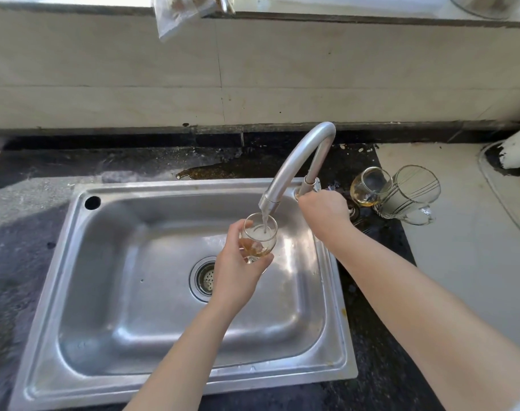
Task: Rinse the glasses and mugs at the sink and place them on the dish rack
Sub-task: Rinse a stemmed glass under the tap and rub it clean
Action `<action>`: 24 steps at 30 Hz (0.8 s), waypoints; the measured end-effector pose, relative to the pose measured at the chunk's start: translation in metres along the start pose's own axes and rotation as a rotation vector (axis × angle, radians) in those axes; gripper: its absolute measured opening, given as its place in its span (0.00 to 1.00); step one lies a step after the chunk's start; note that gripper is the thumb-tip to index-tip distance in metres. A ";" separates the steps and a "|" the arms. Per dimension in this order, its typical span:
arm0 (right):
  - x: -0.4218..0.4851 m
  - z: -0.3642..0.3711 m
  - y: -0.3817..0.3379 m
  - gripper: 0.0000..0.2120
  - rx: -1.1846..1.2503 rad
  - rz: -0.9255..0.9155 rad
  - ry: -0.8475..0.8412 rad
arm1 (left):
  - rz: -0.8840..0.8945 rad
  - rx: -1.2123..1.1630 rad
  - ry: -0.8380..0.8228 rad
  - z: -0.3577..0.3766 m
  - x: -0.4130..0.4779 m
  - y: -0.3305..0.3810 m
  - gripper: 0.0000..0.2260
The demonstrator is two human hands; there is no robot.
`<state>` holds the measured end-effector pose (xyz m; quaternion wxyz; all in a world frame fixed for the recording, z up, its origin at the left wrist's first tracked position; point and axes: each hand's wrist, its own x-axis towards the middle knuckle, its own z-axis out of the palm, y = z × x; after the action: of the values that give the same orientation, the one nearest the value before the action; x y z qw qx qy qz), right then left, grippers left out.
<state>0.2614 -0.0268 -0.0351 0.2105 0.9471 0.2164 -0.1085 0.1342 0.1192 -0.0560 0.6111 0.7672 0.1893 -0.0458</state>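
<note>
Rinsing has only begun: left hand [238, 262] fingers clamp the small clear stemmed glass [258, 237] under the curved steel tap [294, 164] at centre; right hand [324, 210] fingers close on the tap's base; two glass vessels [395, 189] wait on the table at right, no rack visible

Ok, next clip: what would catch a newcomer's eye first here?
The stemmed glass held by the left hand under the curved faucet, water streaming into it over the steel sink. Next, the right hand at the faucet's base, at the sink's back right corner. Then another stemmed glass and a clear glass mug waiting on the counter to the right.
</note>
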 end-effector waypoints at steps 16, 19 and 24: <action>-0.054 -0.023 -0.027 0.26 1.540 0.032 -0.168 | -0.111 -0.105 -0.101 -0.010 -0.004 0.004 0.24; -0.048 -0.018 -0.043 0.24 1.558 -0.001 -0.143 | -0.140 -0.132 -0.125 -0.009 -0.005 0.007 0.20; -0.040 -0.030 -0.047 0.09 1.613 0.078 -0.119 | -0.173 -0.130 -0.151 -0.018 -0.006 0.009 0.07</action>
<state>0.2085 0.0107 -0.0129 -0.5226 0.8069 0.0270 -0.2741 0.1289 0.1331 -0.0415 0.6657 0.7013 0.2109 -0.1435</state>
